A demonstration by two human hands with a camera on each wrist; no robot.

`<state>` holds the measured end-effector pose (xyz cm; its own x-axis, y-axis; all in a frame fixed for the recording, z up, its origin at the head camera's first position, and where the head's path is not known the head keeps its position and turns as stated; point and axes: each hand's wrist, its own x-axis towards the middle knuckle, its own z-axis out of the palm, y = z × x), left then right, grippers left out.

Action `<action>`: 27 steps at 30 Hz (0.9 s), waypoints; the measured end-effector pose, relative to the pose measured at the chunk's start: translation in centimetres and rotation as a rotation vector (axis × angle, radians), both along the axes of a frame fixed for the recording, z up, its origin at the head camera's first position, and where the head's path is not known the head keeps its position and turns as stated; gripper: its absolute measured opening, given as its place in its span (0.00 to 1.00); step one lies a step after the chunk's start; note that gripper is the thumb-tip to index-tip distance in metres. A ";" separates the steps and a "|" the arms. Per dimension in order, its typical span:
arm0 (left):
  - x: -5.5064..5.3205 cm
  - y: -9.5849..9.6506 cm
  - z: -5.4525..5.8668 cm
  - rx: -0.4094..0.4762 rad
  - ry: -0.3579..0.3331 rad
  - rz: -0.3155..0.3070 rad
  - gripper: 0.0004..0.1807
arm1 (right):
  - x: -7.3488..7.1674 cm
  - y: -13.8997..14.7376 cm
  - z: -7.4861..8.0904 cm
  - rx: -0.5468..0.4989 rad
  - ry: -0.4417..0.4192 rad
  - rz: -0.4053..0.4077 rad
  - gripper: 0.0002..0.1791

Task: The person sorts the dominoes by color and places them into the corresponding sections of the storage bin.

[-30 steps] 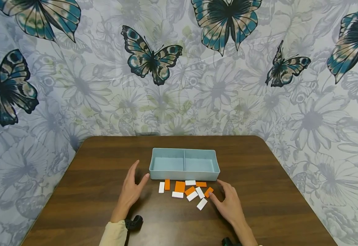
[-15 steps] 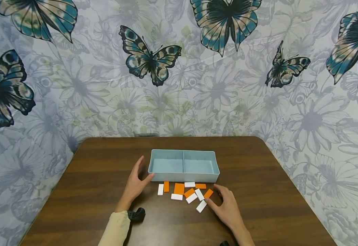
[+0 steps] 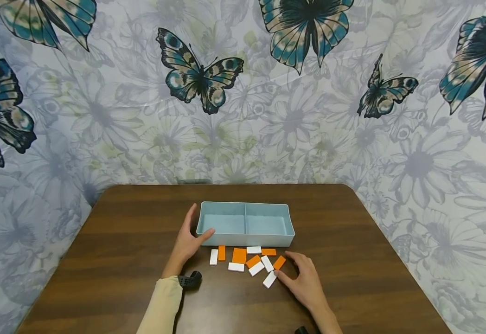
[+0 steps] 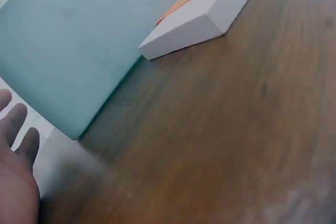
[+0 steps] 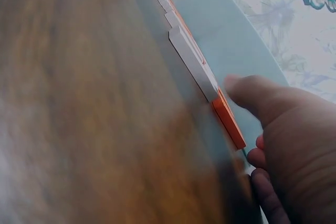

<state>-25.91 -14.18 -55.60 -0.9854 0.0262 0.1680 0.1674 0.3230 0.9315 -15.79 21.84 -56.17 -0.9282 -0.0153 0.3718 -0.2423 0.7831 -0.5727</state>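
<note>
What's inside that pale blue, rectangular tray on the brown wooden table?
Inside the tray, an upright pale blue divider separates two compartments; I see nothing lying in either. The front wall hides the floor strip just behind it.

The brown wood-grain surface, rounded at its far corners, carries a pale blue tray split into two compartments and, scattered along the tray's near side, orange blocks and white blocks, some set square to the tray and others lying aslant.
</note>
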 end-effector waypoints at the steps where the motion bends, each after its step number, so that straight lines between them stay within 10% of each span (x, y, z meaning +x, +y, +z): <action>1: 0.1 0.0 0.0 -0.004 -0.009 0.001 0.57 | 0.1 0.0 -0.1 -0.002 0.000 0.001 0.32; 27: 0.2 0.1 -0.1 -0.112 -0.045 -0.034 0.58 | 0.1 0.0 -0.1 -0.016 -0.014 -0.047 0.32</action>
